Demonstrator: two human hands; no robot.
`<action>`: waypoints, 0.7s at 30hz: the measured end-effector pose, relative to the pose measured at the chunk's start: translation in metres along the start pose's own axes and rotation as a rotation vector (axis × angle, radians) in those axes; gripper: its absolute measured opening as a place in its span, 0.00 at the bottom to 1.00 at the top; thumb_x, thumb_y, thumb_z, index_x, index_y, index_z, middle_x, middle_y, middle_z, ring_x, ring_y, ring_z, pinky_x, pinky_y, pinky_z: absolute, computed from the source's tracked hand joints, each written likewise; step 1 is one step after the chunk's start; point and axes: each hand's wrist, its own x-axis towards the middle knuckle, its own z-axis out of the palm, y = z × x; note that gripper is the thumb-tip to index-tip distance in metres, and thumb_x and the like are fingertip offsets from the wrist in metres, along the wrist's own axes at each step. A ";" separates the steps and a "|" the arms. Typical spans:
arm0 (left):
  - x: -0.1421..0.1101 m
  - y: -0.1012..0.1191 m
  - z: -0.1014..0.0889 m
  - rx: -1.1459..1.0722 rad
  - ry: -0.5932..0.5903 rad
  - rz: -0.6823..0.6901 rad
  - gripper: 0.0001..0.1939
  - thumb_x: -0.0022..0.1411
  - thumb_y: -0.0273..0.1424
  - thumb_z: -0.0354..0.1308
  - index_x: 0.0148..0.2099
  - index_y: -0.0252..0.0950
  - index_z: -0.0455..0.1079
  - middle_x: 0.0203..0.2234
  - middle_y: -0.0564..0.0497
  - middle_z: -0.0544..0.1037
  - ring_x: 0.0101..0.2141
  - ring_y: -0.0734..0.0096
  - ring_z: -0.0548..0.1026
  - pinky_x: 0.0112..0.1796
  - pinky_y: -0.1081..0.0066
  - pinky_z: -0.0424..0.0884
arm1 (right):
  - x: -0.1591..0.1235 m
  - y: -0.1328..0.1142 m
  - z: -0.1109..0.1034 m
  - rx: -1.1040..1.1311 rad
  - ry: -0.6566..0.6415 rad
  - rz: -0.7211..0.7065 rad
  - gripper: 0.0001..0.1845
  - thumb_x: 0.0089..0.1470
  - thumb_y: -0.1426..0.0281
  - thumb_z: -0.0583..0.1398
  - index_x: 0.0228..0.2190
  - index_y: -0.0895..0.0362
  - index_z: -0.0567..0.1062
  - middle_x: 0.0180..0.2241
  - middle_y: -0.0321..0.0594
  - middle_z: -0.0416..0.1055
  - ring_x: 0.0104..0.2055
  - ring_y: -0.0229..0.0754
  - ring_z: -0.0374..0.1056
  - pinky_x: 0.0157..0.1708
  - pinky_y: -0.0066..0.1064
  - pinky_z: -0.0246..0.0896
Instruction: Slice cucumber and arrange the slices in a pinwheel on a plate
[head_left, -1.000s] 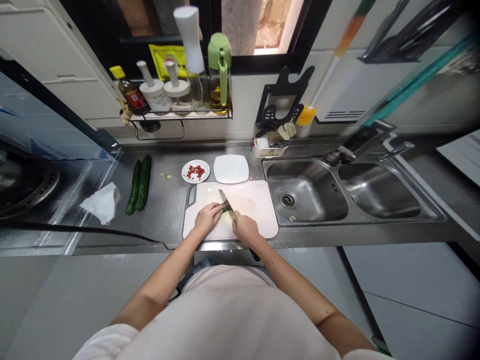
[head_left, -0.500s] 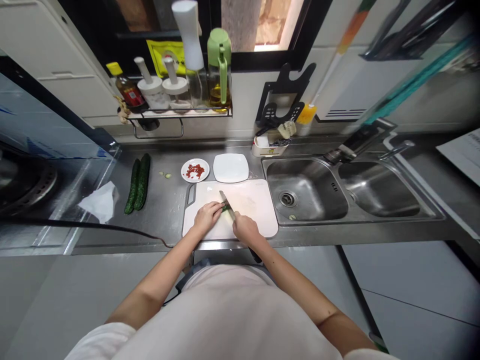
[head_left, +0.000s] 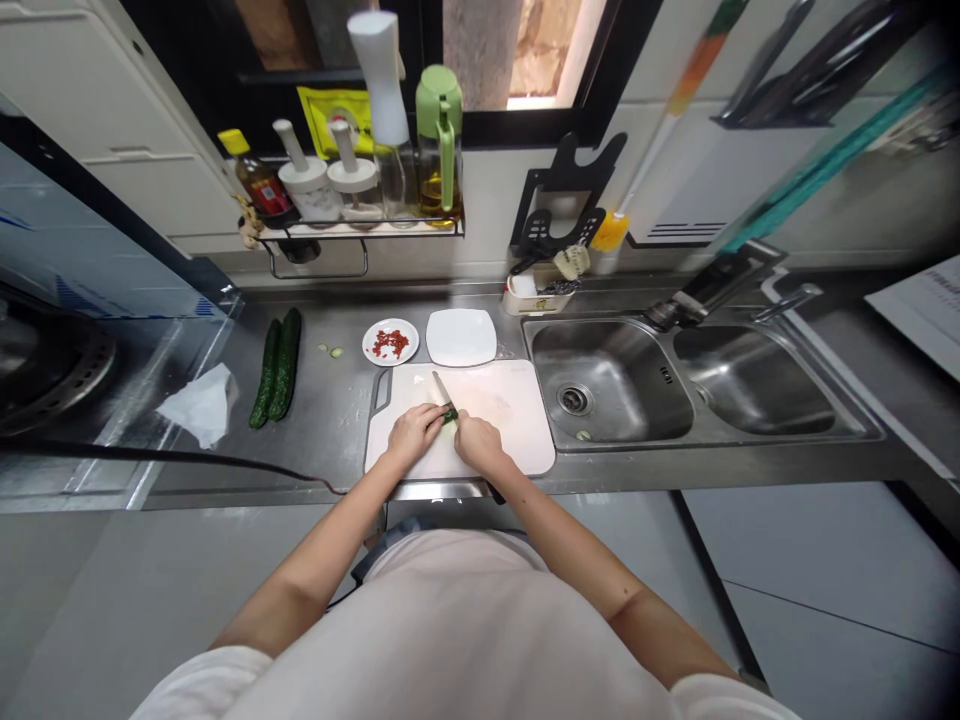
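On the white cutting board [head_left: 517,405], my left hand [head_left: 414,434] presses closed fingers on a short dark-green cucumber piece [head_left: 450,413]. Most of the piece is hidden under the fingers. My right hand [head_left: 478,441] is wrapped around a knife [head_left: 441,387], whose blade points up and left past the piece. The blade lies right against the cucumber; whether it has cut in, I cannot tell. Pale bits lie beside the piece, partly covered by my hands. Two whole cucumbers [head_left: 284,366] rest on the steel counter to the left.
Behind the board stand a small plate [head_left: 368,343] of chopped red pieces and a white square plate [head_left: 461,337]. A double sink [head_left: 611,385] is on the right. Crumpled tissue [head_left: 202,404] and a dark cord [head_left: 247,458] lie left. Above hangs a seasoning rack [head_left: 360,230].
My right hand and the knife have shifted slightly left and away from me, toward my left hand. My left hand stays at the cucumber piece.
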 end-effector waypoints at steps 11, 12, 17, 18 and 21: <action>0.000 -0.003 0.001 -0.005 0.009 0.007 0.14 0.67 0.32 0.52 0.53 0.43 0.72 0.45 0.50 0.78 0.45 0.68 0.75 0.47 0.68 0.71 | -0.017 0.016 0.015 -0.027 -0.047 0.010 0.15 0.60 0.75 0.48 0.47 0.59 0.66 0.39 0.52 0.75 0.43 0.49 0.72 0.38 0.34 0.61; 0.000 -0.003 0.001 -0.007 0.012 0.006 0.14 0.67 0.32 0.51 0.52 0.43 0.73 0.45 0.50 0.78 0.45 0.68 0.75 0.47 0.68 0.71 | -0.018 0.017 0.016 -0.029 -0.048 0.008 0.15 0.60 0.75 0.48 0.47 0.59 0.66 0.39 0.52 0.75 0.43 0.49 0.72 0.38 0.34 0.61; 0.000 -0.004 0.002 -0.010 0.011 0.012 0.14 0.67 0.32 0.51 0.52 0.43 0.73 0.45 0.50 0.78 0.46 0.68 0.75 0.48 0.68 0.71 | -0.012 0.015 0.014 -0.017 -0.034 -0.001 0.16 0.59 0.76 0.48 0.47 0.59 0.66 0.39 0.51 0.75 0.43 0.49 0.72 0.38 0.33 0.61; 0.001 -0.004 0.002 -0.009 0.009 0.013 0.14 0.67 0.32 0.51 0.52 0.42 0.73 0.45 0.50 0.78 0.46 0.68 0.75 0.47 0.68 0.71 | -0.009 0.013 0.013 -0.012 -0.027 -0.006 0.16 0.59 0.76 0.48 0.48 0.60 0.66 0.40 0.51 0.75 0.43 0.49 0.72 0.38 0.33 0.61; 0.001 -0.005 0.002 -0.007 0.006 0.009 0.14 0.67 0.33 0.51 0.52 0.42 0.73 0.45 0.50 0.78 0.45 0.68 0.75 0.47 0.68 0.72 | -0.002 0.008 0.010 -0.010 -0.016 -0.013 0.18 0.58 0.77 0.48 0.49 0.61 0.66 0.41 0.52 0.75 0.45 0.49 0.72 0.39 0.34 0.61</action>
